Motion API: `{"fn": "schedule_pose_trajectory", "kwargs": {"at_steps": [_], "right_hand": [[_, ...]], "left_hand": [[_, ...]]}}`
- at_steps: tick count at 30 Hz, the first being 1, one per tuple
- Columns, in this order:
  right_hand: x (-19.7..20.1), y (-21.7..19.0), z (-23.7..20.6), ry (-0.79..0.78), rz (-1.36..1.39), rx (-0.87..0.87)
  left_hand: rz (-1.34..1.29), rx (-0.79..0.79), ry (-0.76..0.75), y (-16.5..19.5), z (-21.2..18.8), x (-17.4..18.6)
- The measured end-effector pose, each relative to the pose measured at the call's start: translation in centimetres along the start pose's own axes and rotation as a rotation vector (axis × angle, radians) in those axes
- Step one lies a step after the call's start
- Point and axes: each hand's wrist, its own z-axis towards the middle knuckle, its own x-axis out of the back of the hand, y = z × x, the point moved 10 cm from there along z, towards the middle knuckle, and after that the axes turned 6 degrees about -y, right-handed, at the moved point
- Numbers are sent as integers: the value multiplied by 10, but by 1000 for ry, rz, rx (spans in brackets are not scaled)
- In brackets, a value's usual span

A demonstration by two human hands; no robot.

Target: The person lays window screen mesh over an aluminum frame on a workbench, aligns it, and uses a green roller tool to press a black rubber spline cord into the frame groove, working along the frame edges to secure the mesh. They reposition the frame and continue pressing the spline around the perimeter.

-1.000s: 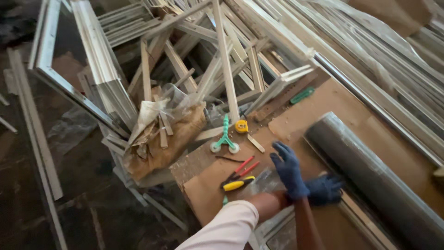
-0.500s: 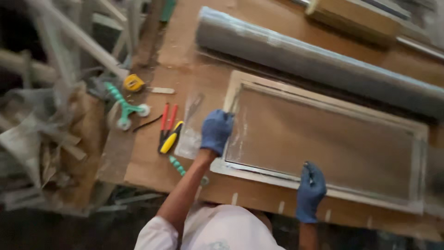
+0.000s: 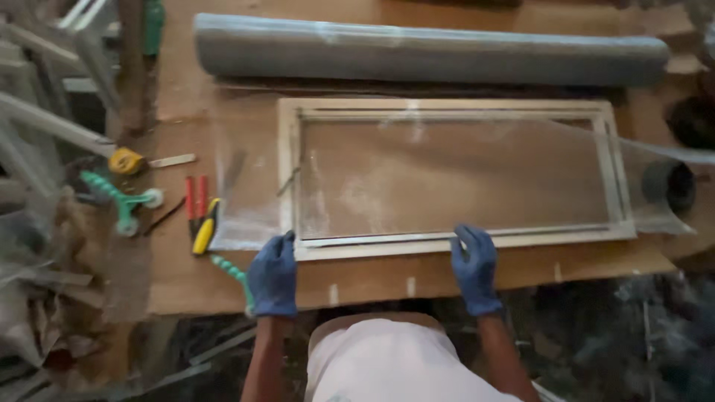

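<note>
From the head camera, both hands wear blue gloves and rest on the near rail of a pale rectangular frame lying flat on a brown board. The left hand sits at the frame's near left corner, fingers together and curled down over the edge. The right hand presses on the same rail further right, fingers together, tips on the rail. A thin clear mesh sheet covers the frame, reaching past the left fingers. Beyond the fingertips, across the frame, lies a long grey roll. Left of the left fingers lie red-handled pliers, a yellow-handled tool, a green roller tool and a yellow tape measure.
</note>
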Motion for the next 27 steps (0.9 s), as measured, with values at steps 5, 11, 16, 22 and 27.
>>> {"fn": "schedule_pose_trajectory", "kwargs": {"at_steps": [5,11,16,22,27], "right_hand": [[34,76,-10,-27,1,32],[83,195,-41,-83,-65,37],[120,264,-79,-54,13,-66],[150,303,-119,82,100,-138],[170,315,-155,158,64,-263]], "left_hand": [[209,111,-28,13,-61,-68],[-1106,556,-271,35,-159,-271],[-1499,712,-382,104,-190,-377],[-1421,742,-323,139,-174,-395],[-1379,722,-402,163,-182,-409]]}}
